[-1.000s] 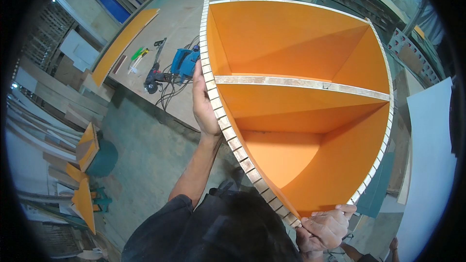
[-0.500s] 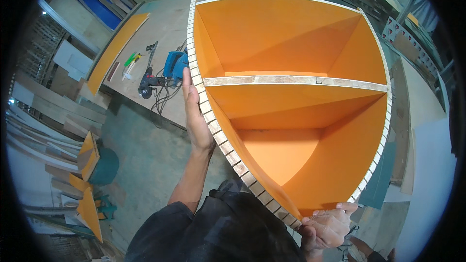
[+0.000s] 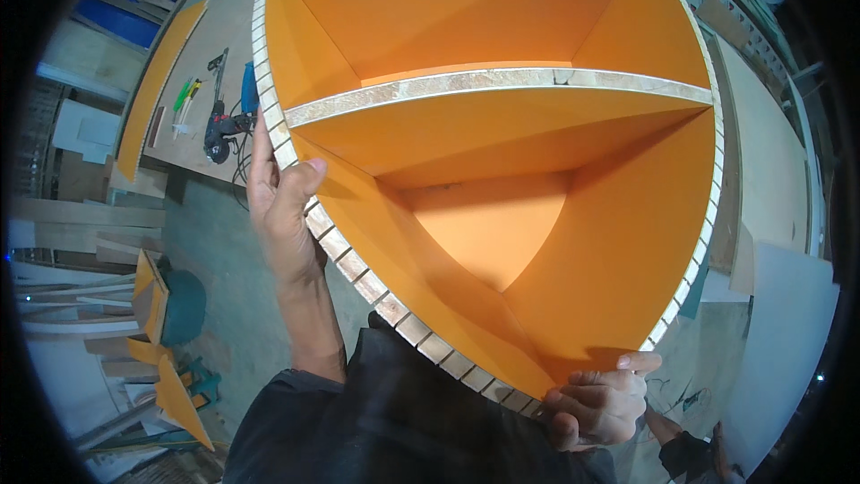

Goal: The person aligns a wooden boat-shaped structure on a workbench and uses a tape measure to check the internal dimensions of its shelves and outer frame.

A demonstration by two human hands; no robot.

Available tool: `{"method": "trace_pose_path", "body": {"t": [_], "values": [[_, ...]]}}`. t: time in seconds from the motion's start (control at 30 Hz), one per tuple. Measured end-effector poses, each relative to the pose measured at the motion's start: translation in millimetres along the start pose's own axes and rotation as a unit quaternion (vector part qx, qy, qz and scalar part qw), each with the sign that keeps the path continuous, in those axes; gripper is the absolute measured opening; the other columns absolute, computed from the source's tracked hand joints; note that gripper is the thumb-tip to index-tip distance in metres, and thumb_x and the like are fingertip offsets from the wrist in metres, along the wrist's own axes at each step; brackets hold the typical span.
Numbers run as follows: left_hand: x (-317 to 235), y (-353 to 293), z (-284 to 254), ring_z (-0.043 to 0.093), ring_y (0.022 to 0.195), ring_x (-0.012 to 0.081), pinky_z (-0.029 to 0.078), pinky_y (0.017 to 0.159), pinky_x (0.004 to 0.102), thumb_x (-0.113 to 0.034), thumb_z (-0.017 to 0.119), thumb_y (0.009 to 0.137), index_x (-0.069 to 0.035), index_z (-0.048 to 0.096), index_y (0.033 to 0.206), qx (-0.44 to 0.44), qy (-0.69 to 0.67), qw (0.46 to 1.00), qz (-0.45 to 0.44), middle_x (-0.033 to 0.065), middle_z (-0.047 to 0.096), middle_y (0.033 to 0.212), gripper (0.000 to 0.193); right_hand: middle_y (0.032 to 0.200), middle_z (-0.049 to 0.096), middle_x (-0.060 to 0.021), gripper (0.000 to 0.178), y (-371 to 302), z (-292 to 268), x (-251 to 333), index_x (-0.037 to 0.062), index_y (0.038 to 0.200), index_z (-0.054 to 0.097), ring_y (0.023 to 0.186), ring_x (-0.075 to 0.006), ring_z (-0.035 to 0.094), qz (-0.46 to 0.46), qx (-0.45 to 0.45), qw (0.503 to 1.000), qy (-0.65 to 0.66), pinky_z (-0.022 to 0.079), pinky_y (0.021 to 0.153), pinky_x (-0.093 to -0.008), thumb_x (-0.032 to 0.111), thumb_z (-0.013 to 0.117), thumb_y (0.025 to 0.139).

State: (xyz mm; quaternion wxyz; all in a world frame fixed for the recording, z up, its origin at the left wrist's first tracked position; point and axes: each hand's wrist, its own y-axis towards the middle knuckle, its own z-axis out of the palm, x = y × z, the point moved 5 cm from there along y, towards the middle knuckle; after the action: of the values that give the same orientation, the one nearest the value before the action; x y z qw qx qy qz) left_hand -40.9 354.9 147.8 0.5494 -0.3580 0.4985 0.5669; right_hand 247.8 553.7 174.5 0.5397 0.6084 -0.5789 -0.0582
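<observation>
You have the orange box (image 3: pixel 627 233) from the centre to the right of the frame, its hollow side facing up toward you and its narrow point at the lower middle. Your left hand (image 3: pixel 285 215) grips the curved wall at left centre: the thumb bends over the slotted rim (image 3: pixel 394 309) onto the inner face, while the other fingers lie along the outside, partly hidden, so the wall is pinched between them. Your right hand (image 3: pixel 598 403) is closed around the lower point, its fingers curled in and one reaching onto the right-hand rim; what the thumb presses on there is hard to tell.

Holding one side and the tip seems meant to spread the weight and steer the tilt, since the pale-edged divider (image 3: pixel 484 81) offers no handy grip. Whether anything bears the box from beneath cannot be seen.

At upper left, the desk (image 3: pixel 237 27) carries a dark power tool (image 3: pixel 219 134), a blue tool (image 3: pixel 249 88) partly covered by the box, and a long orange panel (image 3: pixel 161 90) along the far edge, apparently set there to stay within reach yet out of your way.
</observation>
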Motion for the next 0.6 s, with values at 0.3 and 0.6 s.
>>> {"method": "trace_pose_path", "body": {"t": [0.3,0.6], "values": [[-14.4,16.6,0.3,0.06,0.113,0.0156,0.045,0.1,0.0289,-0.015,0.063,0.101,0.01,0.043,0.148,-0.033,0.139,0.988,-0.055,0.0144,0.062,0.129,0.057,0.054,0.064,0.0095,0.019,3.9,-1.6,-7.5,0.0198,0.067,0.078,0.06,-0.0043,0.061,-0.064,0.026,0.997,0.016,0.035,0.097,-0.0294,0.028,0.07,0.082],[-5.7,15.9,3.8,0.057,0.12,0.0135,0.044,0.104,0.0287,-0.01,0.057,0.103,0.005,0.035,0.154,-0.044,0.047,0.998,-0.017,0.012,0.059,0.137,0.057,0.064,0.066,-0.0033,0.018,14.0,-6.1,3.6,0.0115,0.067,0.07,0.064,-0.0215,0.064,-0.011,0.098,0.994,0.044,0.044,0.086,-0.0424,0.02,0.069,0.083]]}}
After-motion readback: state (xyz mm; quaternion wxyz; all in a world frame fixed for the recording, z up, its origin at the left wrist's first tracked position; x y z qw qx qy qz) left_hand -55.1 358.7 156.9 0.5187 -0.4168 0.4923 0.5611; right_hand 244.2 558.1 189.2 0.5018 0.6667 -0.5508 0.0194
